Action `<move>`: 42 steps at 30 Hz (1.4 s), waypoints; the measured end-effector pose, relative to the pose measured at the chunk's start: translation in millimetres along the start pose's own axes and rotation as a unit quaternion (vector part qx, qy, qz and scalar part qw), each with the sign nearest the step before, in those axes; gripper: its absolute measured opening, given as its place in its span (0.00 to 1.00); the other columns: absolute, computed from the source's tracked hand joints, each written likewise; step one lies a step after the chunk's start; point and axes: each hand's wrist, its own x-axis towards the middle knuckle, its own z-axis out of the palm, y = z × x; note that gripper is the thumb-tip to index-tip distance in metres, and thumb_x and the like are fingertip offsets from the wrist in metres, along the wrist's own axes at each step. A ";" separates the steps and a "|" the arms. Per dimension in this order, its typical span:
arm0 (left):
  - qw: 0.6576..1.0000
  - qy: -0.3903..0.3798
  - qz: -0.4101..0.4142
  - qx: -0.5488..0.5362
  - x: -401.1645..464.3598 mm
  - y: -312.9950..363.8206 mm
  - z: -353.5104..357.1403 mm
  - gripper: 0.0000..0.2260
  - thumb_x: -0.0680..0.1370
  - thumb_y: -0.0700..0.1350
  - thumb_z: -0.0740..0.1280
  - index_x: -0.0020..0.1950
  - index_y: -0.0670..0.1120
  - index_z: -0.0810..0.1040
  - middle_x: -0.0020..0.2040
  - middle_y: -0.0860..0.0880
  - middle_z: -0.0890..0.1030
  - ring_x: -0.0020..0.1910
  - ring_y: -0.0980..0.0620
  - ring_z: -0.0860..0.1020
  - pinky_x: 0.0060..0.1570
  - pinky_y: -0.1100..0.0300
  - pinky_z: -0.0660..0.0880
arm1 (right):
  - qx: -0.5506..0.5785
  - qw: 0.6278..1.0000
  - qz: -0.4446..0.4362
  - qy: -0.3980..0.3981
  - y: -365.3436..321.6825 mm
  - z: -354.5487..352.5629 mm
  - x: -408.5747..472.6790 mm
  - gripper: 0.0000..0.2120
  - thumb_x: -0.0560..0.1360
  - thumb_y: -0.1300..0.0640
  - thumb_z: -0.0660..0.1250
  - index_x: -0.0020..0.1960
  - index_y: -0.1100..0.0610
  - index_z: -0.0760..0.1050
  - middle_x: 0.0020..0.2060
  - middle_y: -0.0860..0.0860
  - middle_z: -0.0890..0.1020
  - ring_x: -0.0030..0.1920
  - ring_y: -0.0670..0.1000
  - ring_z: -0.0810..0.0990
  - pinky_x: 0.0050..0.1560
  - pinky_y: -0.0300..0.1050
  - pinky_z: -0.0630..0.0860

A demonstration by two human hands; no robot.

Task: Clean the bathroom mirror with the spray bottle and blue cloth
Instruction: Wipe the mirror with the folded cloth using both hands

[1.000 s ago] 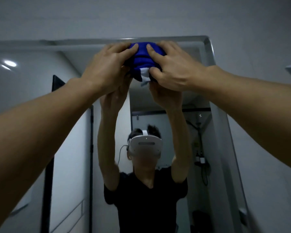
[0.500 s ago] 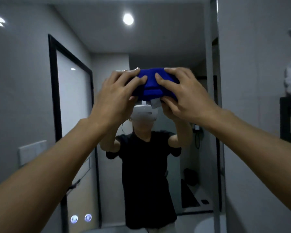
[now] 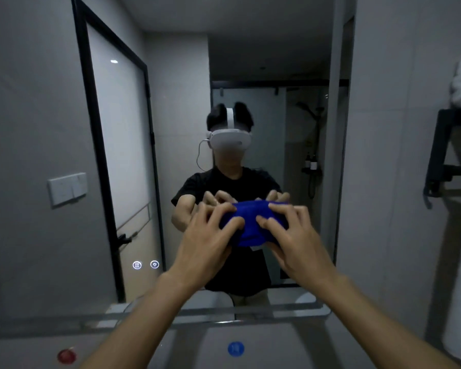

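Blue cloth [image 3: 246, 227] pressed flat on mirror [image 3: 51, 123]; left hand [image 3: 205, 241] at 9 o'clock, right hand [image 3: 296, 241] at 3, fingers spread over it.

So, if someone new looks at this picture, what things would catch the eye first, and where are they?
First, the bunched bright blue cloth at the centre, pressed against the large wall mirror by the left hand and the right hand, fingers spread over it. Next, the person's reflection just behind, wearing a white headset. Two small glowing round icons sit low on the glass, left of the hands.
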 end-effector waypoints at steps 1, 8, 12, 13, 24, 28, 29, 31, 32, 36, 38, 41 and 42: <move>1.000 -0.013 -0.004 -0.007 -12.5 6.5 6.4 0.18 0.66 0.41 0.74 0.55 0.46 0.78 0.62 0.41 0.77 0.52 0.38 0.74 0.49 0.45 0.76 | 0.005 1.000 0.002 -0.011 -3.0 7.6 -13.6 0.22 0.70 0.58 0.75 0.63 0.55 0.75 0.64 0.59 0.73 0.60 0.60 0.70 0.46 0.51 0.80; 0.994 -0.107 -0.033 -0.018 -96.7 47.9 54.4 0.23 0.59 0.44 0.80 0.51 0.49 0.79 0.59 0.44 0.80 0.55 0.43 0.73 0.51 0.50 0.77 | 0.041 0.995 0.023 -0.088 -25.6 60.1 -104.5 0.33 0.61 0.56 0.81 0.64 0.50 0.73 0.64 0.55 0.71 0.62 0.56 0.69 0.48 0.45 0.81; 0.990 -0.128 -0.033 -0.043 -128.8 58.3 73.0 0.26 0.55 0.45 0.82 0.48 0.49 0.77 0.57 0.44 0.81 0.54 0.44 0.72 0.47 0.51 0.80 | 0.050 0.990 0.047 -0.125 -32.6 85.2 -142.0 0.36 0.59 0.54 0.82 0.63 0.47 0.71 0.63 0.53 0.70 0.61 0.55 0.69 0.42 0.41 0.82; 0.990 -0.127 -0.034 -0.046 -134.0 60.1 76.1 0.25 0.55 0.45 0.83 0.48 0.49 0.77 0.56 0.44 0.81 0.53 0.44 0.71 0.46 0.51 0.80 | 0.048 0.989 0.047 -0.130 -34.3 90.3 -148.3 0.36 0.59 0.53 0.82 0.62 0.47 0.71 0.63 0.53 0.70 0.61 0.55 0.69 0.42 0.40 0.82; 0.994 -0.088 -0.040 -0.060 -112.6 43.0 72.7 0.35 0.53 0.42 0.84 0.56 0.50 0.73 0.61 0.45 0.75 0.56 0.43 0.72 0.49 0.48 0.81 | 0.029 0.995 0.001 -0.091 -21.6 67.6 -109.0 0.35 0.59 0.56 0.83 0.63 0.50 0.74 0.65 0.56 0.72 0.65 0.58 0.69 0.49 0.47 0.82; 0.999 -0.030 -0.005 -0.024 -69.6 17.2 49.7 0.24 0.67 0.43 0.77 0.61 0.48 0.76 0.65 0.43 0.79 0.62 0.41 0.76 0.62 0.46 0.74 | 0.009 0.999 -0.023 -0.041 -5.9 41.1 -58.1 0.32 0.64 0.59 0.80 0.67 0.54 0.75 0.66 0.60 0.74 0.67 0.60 0.71 0.59 0.51 0.78; 1.000 -0.005 0.016 -0.003 -56.8 9.3 43.6 0.18 0.72 0.43 0.72 0.61 0.47 0.77 0.66 0.42 0.79 0.63 0.40 0.77 0.64 0.45 0.71 | 0.000 0.999 -0.031 -0.026 -1.4 33.7 -43.7 0.31 0.66 0.60 0.78 0.68 0.55 0.74 0.67 0.60 0.74 0.68 0.61 0.71 0.61 0.53 0.78; 0.998 0.038 0.044 0.029 -26.8 -6.5 28.2 0.14 0.77 0.43 0.64 0.61 0.44 0.80 0.68 0.40 0.78 0.64 0.39 0.78 0.67 0.43 0.69 | -0.016 0.999 -0.047 0.003 7.4 18.0 -12.6 0.30 0.68 0.63 0.73 0.70 0.56 0.72 0.68 0.61 0.72 0.69 0.62 0.70 0.63 0.55 0.75; 0.996 0.057 0.054 0.042 -10.0 -14.7 19.5 0.14 0.78 0.42 0.63 0.61 0.43 0.80 0.69 0.39 0.78 0.65 0.38 0.78 0.68 0.43 0.68 | -0.023 0.998 -0.051 0.014 11.4 9.4 4.7 0.31 0.68 0.64 0.71 0.71 0.56 0.71 0.69 0.61 0.71 0.70 0.63 0.69 0.64 0.57 0.74; 0.991 0.103 0.055 0.064 60.0 -47.2 -20.9 0.16 0.77 0.38 0.69 0.65 0.42 0.80 0.72 0.40 0.74 0.69 0.38 0.75 0.68 0.43 0.71 | -0.045 0.995 -0.060 0.070 21.8 -30.4 80.8 0.30 0.72 0.62 0.73 0.72 0.57 0.69 0.71 0.59 0.69 0.72 0.60 0.66 0.67 0.55 0.72; 0.991 0.107 0.044 0.065 94.4 -60.0 -42.8 0.21 0.73 0.35 0.73 0.67 0.41 0.78 0.73 0.40 0.73 0.69 0.38 0.74 0.66 0.42 0.74 | -0.053 0.992 -0.066 0.091 24.6 -51.5 118.4 0.30 0.71 0.62 0.73 0.71 0.58 0.69 0.70 0.59 0.70 0.71 0.59 0.67 0.65 0.54 0.74; 0.990 0.107 0.029 0.087 139.7 -69.8 -71.7 0.27 0.71 0.34 0.76 0.70 0.40 0.76 0.74 0.38 0.72 0.70 0.37 0.73 0.66 0.43 0.74 | -0.079 0.989 -0.064 0.104 30.5 -80.4 167.9 0.32 0.72 0.59 0.73 0.73 0.55 0.66 0.71 0.57 0.68 0.72 0.58 0.65 0.64 0.54 0.75; 0.988 0.115 0.024 0.097 153.2 -72.0 -79.9 0.27 0.72 0.34 0.75 0.71 0.40 0.75 0.74 0.38 0.72 0.70 0.36 0.73 0.66 0.44 0.74 | -0.090 0.988 -0.062 0.110 33.4 -89.1 182.9 0.33 0.72 0.59 0.72 0.74 0.54 0.65 0.72 0.57 0.67 0.73 0.58 0.63 0.64 0.54 0.75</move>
